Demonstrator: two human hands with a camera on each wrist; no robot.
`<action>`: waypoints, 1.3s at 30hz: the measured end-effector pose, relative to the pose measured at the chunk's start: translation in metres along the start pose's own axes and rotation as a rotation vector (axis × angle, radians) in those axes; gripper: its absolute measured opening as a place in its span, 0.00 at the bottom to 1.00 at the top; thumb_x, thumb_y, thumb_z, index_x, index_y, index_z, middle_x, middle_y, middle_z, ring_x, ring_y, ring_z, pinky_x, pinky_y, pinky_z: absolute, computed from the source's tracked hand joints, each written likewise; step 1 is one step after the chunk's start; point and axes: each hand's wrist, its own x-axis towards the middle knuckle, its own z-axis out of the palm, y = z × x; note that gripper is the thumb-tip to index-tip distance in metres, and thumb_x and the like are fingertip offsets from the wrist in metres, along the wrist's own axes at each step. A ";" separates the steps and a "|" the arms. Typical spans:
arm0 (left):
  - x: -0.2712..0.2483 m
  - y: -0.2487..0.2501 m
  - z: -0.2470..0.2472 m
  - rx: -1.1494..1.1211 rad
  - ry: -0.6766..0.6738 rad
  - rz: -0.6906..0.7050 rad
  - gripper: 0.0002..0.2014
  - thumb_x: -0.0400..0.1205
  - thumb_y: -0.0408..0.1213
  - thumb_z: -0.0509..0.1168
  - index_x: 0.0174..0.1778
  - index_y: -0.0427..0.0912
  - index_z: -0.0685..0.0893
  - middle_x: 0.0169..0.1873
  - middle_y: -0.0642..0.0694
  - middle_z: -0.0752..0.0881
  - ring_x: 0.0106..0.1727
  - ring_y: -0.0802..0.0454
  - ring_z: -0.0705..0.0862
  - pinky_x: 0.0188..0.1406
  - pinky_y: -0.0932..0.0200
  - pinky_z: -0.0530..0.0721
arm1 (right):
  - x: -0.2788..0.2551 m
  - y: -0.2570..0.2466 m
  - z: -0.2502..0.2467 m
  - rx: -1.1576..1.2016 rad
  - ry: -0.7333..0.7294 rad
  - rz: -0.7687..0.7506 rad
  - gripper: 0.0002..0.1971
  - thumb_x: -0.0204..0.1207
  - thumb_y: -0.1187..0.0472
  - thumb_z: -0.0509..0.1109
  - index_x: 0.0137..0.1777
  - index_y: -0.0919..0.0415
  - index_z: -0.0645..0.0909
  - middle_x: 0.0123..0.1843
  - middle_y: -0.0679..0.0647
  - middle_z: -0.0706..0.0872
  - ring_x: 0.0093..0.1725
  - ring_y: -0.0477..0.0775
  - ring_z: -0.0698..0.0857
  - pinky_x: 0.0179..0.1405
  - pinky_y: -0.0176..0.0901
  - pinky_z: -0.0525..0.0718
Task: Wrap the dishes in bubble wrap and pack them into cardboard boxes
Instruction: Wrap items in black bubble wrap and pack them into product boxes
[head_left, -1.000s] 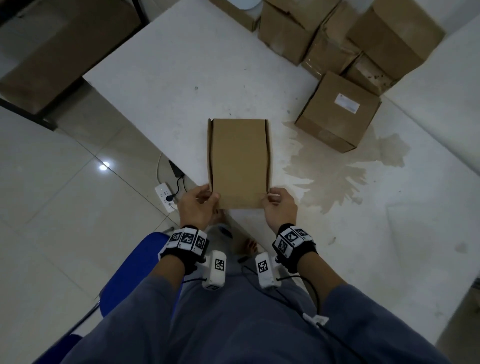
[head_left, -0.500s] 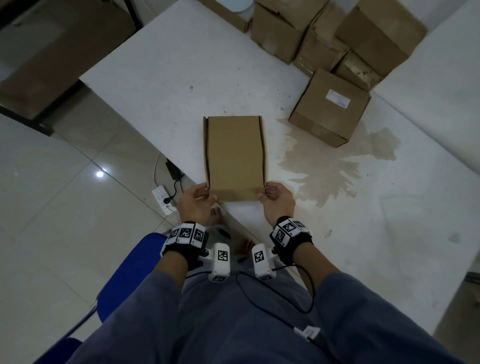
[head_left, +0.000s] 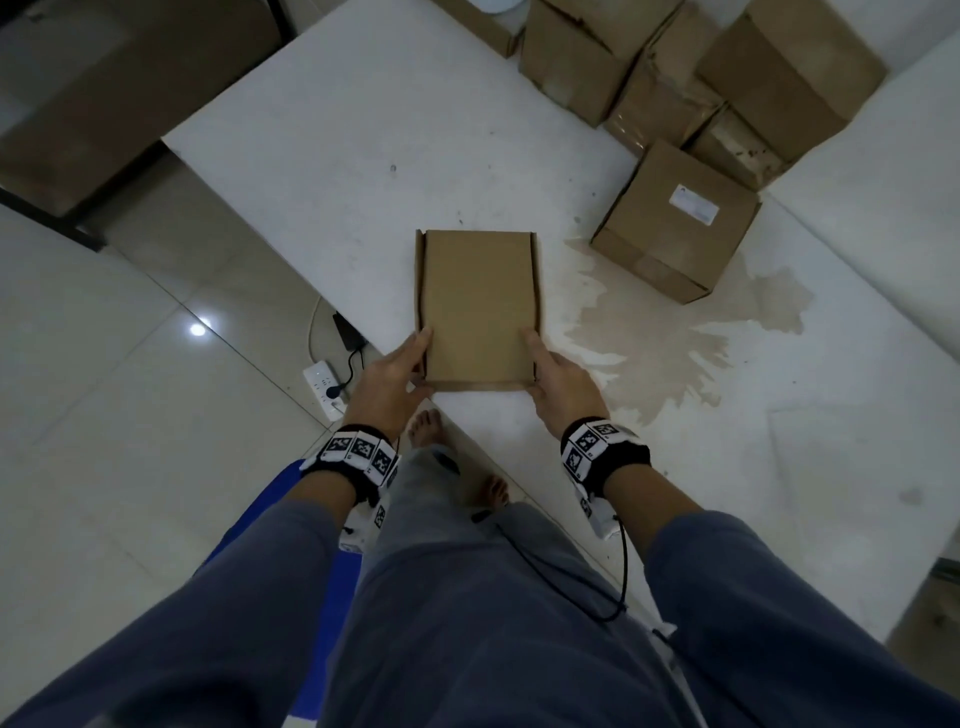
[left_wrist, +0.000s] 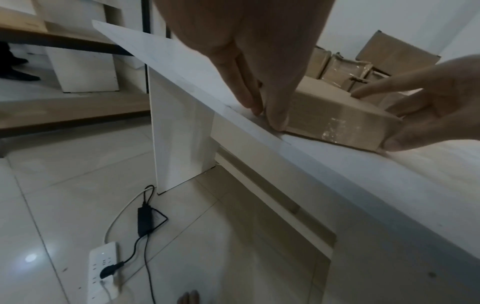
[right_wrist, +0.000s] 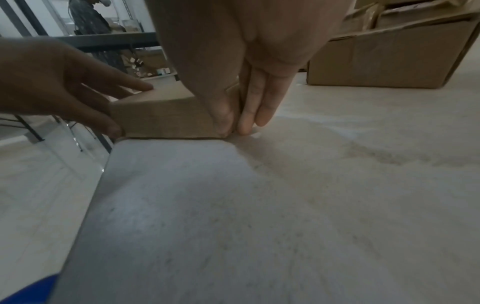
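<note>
Nearest the camera, at the bottom of the head view, both forearms reach forward from blue-grey sleeves. The left hand (head_left: 393, 376) and the right hand (head_left: 561, 382) are apart, one on each side of the flat cardboard box (head_left: 478, 312). On both hands the fingers are extended and lie against the side walls at the near corners, with the thumbs against the near wall; neither hand curls round the box.

The box lies closed at the centre of the frame, on the white table (head_left: 322, 156), close to its near edge. In the left wrist view a strip of clear tape (left_wrist: 335, 127) shows on its near wall.

Handling, as a judgement: the box is probably light and stiff, and its contents cannot be seen. The side walls may bow under pressure. Take hold at the corners, where the board is stiffest, or support it from below.

Farther away, at the upper right, stands a labelled carton (head_left: 675, 221), then a cluster of stacked cartons (head_left: 691, 73).
</note>
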 end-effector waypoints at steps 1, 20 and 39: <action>0.001 -0.002 0.001 -0.006 0.000 -0.013 0.43 0.72 0.27 0.78 0.82 0.43 0.67 0.63 0.33 0.85 0.52 0.40 0.88 0.56 0.49 0.87 | 0.002 0.000 -0.001 -0.008 -0.001 0.002 0.40 0.79 0.67 0.68 0.86 0.49 0.52 0.52 0.62 0.83 0.44 0.65 0.83 0.44 0.57 0.85; 0.117 -0.015 -0.039 0.198 -0.041 0.056 0.47 0.61 0.45 0.85 0.76 0.41 0.75 0.81 0.44 0.66 0.72 0.41 0.77 0.58 0.43 0.86 | 0.092 -0.013 -0.048 -0.261 -0.080 0.104 0.32 0.76 0.71 0.66 0.76 0.53 0.58 0.35 0.57 0.78 0.33 0.61 0.79 0.28 0.46 0.70; 0.139 0.013 -0.020 -0.186 -0.222 -0.028 0.33 0.78 0.35 0.72 0.80 0.40 0.71 0.49 0.33 0.90 0.46 0.40 0.88 0.51 0.48 0.88 | 0.172 -0.009 -0.111 -0.091 -0.185 0.216 0.46 0.72 0.62 0.75 0.82 0.41 0.50 0.61 0.64 0.75 0.47 0.65 0.82 0.43 0.53 0.84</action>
